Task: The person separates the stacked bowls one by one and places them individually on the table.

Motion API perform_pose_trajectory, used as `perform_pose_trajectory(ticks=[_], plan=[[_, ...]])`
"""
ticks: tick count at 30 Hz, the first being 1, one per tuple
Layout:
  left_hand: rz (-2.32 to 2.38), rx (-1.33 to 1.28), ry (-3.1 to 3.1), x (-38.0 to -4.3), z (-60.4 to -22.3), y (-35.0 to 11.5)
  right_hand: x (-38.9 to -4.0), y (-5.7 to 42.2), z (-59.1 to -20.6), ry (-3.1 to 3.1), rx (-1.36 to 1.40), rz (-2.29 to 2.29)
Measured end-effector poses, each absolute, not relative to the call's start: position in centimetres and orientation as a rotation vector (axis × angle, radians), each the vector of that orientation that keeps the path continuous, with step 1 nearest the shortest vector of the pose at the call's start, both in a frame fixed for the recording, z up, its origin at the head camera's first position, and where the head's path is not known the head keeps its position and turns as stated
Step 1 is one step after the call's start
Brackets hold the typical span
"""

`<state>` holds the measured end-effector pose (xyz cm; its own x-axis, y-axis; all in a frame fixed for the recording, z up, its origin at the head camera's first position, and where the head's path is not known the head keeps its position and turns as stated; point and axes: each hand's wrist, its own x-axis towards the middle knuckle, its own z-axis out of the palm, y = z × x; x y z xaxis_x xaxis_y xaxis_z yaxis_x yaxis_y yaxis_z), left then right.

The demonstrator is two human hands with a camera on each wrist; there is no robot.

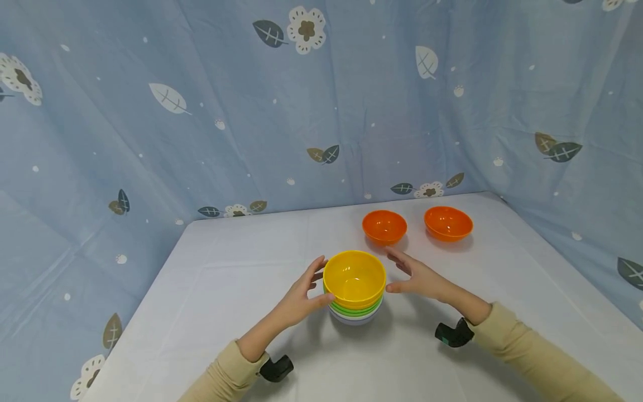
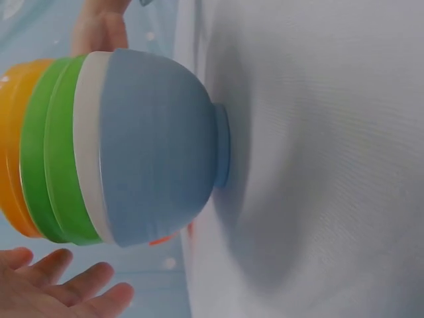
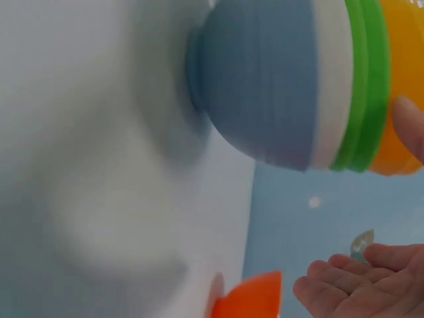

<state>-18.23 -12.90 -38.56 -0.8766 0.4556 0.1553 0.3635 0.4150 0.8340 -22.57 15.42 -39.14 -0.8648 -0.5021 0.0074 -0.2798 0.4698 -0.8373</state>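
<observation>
A nested stack of bowls stands on the white-covered table. Its top is a yellow bowl (image 1: 354, 279), with green bowls (image 1: 355, 311) beneath, then a white bowl (image 2: 91, 146) and a light blue bowl (image 2: 159, 146) at the bottom, resting on its foot. My left hand (image 1: 298, 301) is spread at the stack's left side, thumb by the yellow bowl's front and fingers a little off its rim. On the opposite side my right hand (image 1: 421, 278) is held with fingers spread and thumb close to the yellow bowl. Neither hand grips the stack.
Behind the stack sits an orange bowl (image 1: 384, 227), and farther right another orange bowl (image 1: 448, 224). A blue patterned curtain (image 1: 281, 111) hangs behind the table (image 1: 241, 290). Dark wrist-mounted devices show below both sleeves.
</observation>
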Motion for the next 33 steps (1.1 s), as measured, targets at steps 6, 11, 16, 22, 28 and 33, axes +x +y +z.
perform_pose_trajectory(ticks=[6,11,16,22,28,33], plan=[[1.497,0.773,2.566,-18.2,-38.4,-12.6,-21.9,14.9,-40.0,2.406,-0.728,-1.387],[1.497,0.782,2.564,-18.4,-38.5,-12.2,-21.6,14.4,-40.5,2.37,-0.735,-1.401],[1.508,0.791,2.552,-18.5,-38.4,-11.9,-21.2,14.0,-41.0,2.366,-0.755,-1.382],[1.48,0.759,2.568,-18.6,-38.3,-11.5,-21.0,13.8,-41.4,2.323,-0.806,-1.393],[1.474,0.72,2.566,-18.6,-38.1,-11.1,-21.0,13.6,-41.5,2.267,-0.837,-1.408],[1.462,0.686,2.552,-18.5,-37.8,-10.7,-20.8,13.5,-41.5,2.266,-0.852,-1.408]])
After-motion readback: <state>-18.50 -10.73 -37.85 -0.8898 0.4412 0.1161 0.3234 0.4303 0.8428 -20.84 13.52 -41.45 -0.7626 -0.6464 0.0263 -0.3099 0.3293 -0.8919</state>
